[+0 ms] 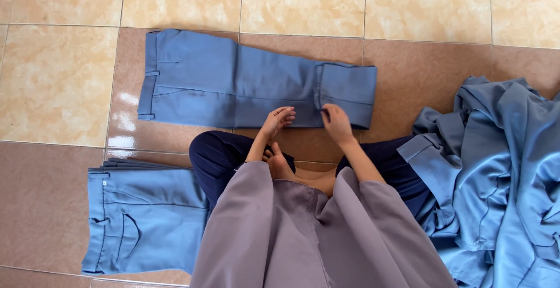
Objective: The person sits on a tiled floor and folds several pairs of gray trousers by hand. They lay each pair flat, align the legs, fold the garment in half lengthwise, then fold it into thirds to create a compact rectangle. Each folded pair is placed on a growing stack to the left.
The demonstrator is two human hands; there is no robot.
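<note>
A pair of blue trousers (pixel 233 84) lies flat on the tiled floor in front of me, waistband to the left, leg end folded back at the right. My left hand (pixel 279 119) rests with curled fingers on the trousers' near edge. My right hand (pixel 336 122) pinches the near edge of the folded-back leg end. I sit cross-legged in dark trousers with a grey-mauve garment (pixel 303 235) over my lap; a bare foot (pixel 279 162) shows between my arms.
A folded stack of blue trousers (pixel 143 218) lies at my left on the floor. A loose heap of blue garments (pixel 501 171) is piled at my right. Beige and brown floor tiles (pixel 64 78) surround everything.
</note>
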